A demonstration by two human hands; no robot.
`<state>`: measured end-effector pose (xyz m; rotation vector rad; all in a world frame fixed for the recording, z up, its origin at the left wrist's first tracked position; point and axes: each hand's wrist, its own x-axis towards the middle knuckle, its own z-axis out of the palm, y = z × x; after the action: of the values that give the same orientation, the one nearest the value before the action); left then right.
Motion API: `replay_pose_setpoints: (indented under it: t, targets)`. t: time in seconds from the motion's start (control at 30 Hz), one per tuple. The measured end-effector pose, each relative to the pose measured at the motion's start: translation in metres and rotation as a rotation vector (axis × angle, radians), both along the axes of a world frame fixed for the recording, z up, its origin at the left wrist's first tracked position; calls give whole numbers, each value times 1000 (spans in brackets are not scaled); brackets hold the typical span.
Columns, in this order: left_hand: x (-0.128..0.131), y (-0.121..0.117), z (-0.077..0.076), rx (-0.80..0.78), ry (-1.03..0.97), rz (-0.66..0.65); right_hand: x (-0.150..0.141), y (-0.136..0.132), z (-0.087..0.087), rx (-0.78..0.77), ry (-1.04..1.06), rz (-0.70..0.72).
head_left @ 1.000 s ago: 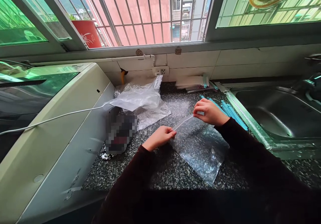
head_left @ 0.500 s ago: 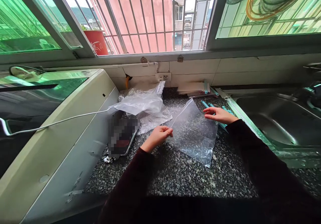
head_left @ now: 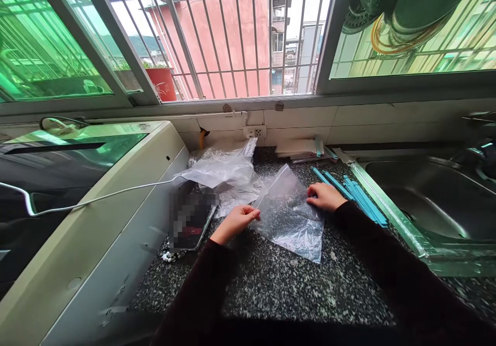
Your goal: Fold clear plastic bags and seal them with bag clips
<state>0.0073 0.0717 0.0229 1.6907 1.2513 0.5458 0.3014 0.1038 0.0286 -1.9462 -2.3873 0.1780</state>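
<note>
A clear plastic bag [head_left: 289, 214] lies on the speckled granite counter [head_left: 271, 279]. My left hand [head_left: 237, 220] pinches the bag's left corner, fingers closed on it. On the bag's right edge rests my right hand [head_left: 323, 196], fingers curled and pressing down on the plastic. Just right of that hand lie several teal sealing sticks [head_left: 358, 197] on the counter.
A heap of crumpled clear bags [head_left: 222, 173] sits behind my left hand, a phone [head_left: 189, 222] beside it. A white washing machine [head_left: 96, 217] with a cable fills the left, a steel sink [head_left: 434, 196] the right. More packets [head_left: 300, 148] lie by the wall socket [head_left: 254, 131].
The right hand let go of the bag's top edge, swung out, then came down on the bag's right side. The bag went from held up to lying flatter. The view tilted upward.
</note>
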Motion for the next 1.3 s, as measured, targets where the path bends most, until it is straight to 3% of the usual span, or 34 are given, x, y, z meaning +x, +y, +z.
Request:
replay_pose_setpoints:
  t: [0.13, 0.33, 0.43, 0.5, 0.6, 0.73, 0.9, 1.0, 1.2, 1.3]
  targets:
    - [-7, -2, -2, -19, 120, -63, -3, -8, 7, -32, -109, -62]
    - [-18, -8, 6, -128, 244, -334, -11, -12, 9, -77, -171, -52]
    - [-21, -9, 9, -140, 263, -383, -11, -12, 8, -71, -190, -69]
    - [-20, -7, 8, -166, 245, -351, -10, -11, 8, -84, -203, -72]
    - [-14, -1, 1, -145, 188, -181, -8, -10, 10, -101, -204, -27]
    - [3, 15, -9, 134, 122, 84, -6, -9, 12, -73, -168, 67]
    - [21, 33, -7, 287, 191, 315, 2, -6, 11, 141, 26, 190]
    - [21, 38, -4, 299, 160, 308, 5, -6, 13, 223, 132, 217]
    - [8, 30, -8, 109, -34, 118, -1, -14, 21, 428, 224, 156]
    - [6, 24, -8, 71, -84, 112, -6, -21, 27, 536, 253, 136]
